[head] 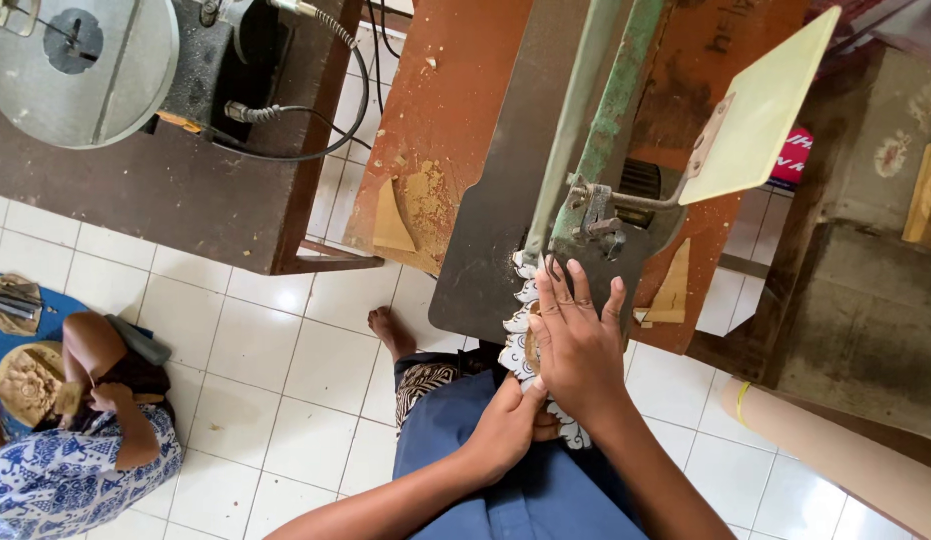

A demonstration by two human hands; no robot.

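Observation:
I press a flat wooden piece with a white patterned paper template (517,345) against the dark metal table (485,250) of a scroll saw. My right hand (577,345) lies flat on top of the piece, fingers spread toward the blade clamp (593,215) under the green saw arm (610,110). My left hand (507,425) grips the near edge of the piece from below, close to my lap. Most of the piece is hidden under my hands.
The saw stands on a worn orange-brown wooden bench (435,150) with sawdust and wedge-shaped offcuts (390,220). A second machine with a round metal disc (80,65) sits at top left. Another person (75,440) sits on the tiled floor carving a round wooden piece (27,380).

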